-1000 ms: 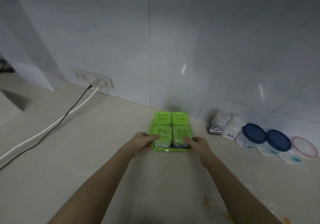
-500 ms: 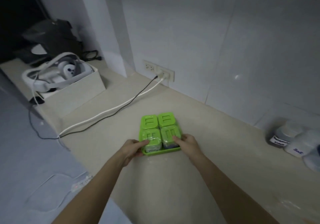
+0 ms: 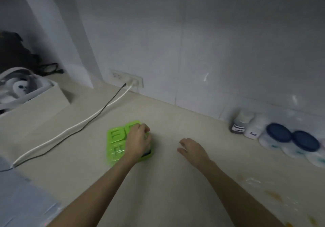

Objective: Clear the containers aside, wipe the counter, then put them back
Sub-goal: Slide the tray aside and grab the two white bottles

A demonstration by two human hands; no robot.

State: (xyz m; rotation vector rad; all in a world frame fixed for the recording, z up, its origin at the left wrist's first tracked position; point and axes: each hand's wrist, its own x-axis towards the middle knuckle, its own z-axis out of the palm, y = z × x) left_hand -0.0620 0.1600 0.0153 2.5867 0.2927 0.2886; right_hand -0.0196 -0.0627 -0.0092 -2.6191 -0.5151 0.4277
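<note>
Orange stains (image 3: 274,196) on the near bench (image 3: 167,182) remain unwiped. The left hand (image 3: 138,141) curls over the green container set (image 3: 116,144) resting on the bench; the right hand (image 3: 191,147) hovers open, empty. Farther right, blue-lidded tubs (image 3: 292,139) and bottles (image 3: 246,124) are uncleared — cables (image 3: 70,130) cross the left.

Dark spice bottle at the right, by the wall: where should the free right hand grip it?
Take the dark bottle around its pale cap, coming down from above and the open left side: a white bottle crowds its right, the wall its back. The right hand is empty.
</note>
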